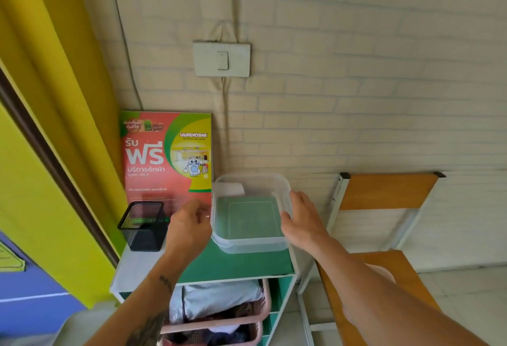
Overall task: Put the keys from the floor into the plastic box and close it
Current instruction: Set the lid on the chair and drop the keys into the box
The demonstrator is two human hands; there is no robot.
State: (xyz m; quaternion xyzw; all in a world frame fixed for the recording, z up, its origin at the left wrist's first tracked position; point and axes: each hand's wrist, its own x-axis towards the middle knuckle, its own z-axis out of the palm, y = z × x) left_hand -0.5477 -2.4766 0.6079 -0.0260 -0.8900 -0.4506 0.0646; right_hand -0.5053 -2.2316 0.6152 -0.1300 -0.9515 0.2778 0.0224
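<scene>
A clear plastic box [248, 245] stands on the green top of a small shelf unit [233, 266], against the wall. It looks empty; I cannot tell whether a lid sits on it. My left hand [189, 222] is at the box's left edge, with the fingers curled against the rim. On the right edge rests my right hand [301, 222], its fingers hooked over the rim. No keys are in view, and the floor is mostly out of frame.
A black mesh pen cup [143, 226] stands left of the box, with a red and green laundry poster [167, 159] leaning behind it. Pink baskets [219, 315] fill the shelves below. A folded wooden chair [384, 195] leans at the right, and a yellow curtain [55, 85] hangs at the left.
</scene>
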